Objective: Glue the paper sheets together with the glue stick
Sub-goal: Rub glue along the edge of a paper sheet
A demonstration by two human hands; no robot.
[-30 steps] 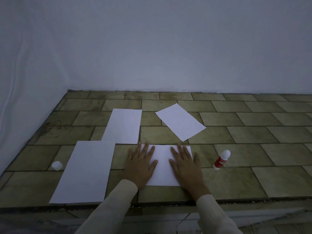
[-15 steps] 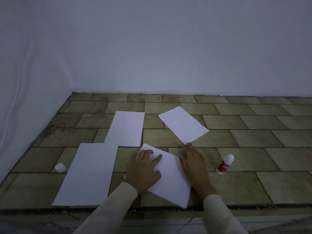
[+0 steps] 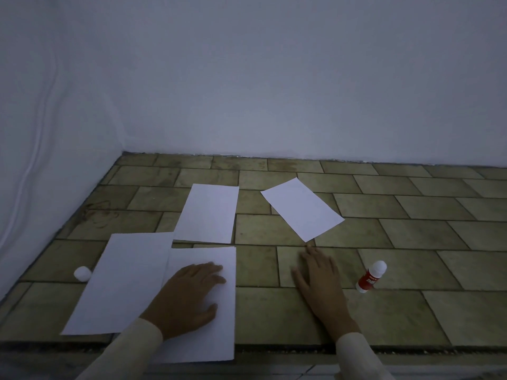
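Observation:
Several white paper sheets lie on the tiled surface. My left hand point(image 3: 189, 297) presses flat on the nearest sheet point(image 3: 216, 333), which overhangs the front edge and lies against the big left sheet point(image 3: 120, 281). Another sheet point(image 3: 208, 212) lies behind them, and a tilted sheet point(image 3: 301, 208) lies further right. My right hand point(image 3: 319, 281) rests flat on the bare tiles, fingers straight, holding nothing. To its right the red and white glue stick point(image 3: 371, 277) lies uncapped. Its white cap point(image 3: 82, 274) sits at the far left.
The tiled surface point(image 3: 411, 242) ends at white walls behind and on the left. Its front edge point(image 3: 301, 349) runs just below my wrists. Bare tiles stretch to the right of the glue stick.
The near sheet has slid left under my left hand and turned straight, ending beside the big left sheet. My right hand has come off the sheet onto the tiles.

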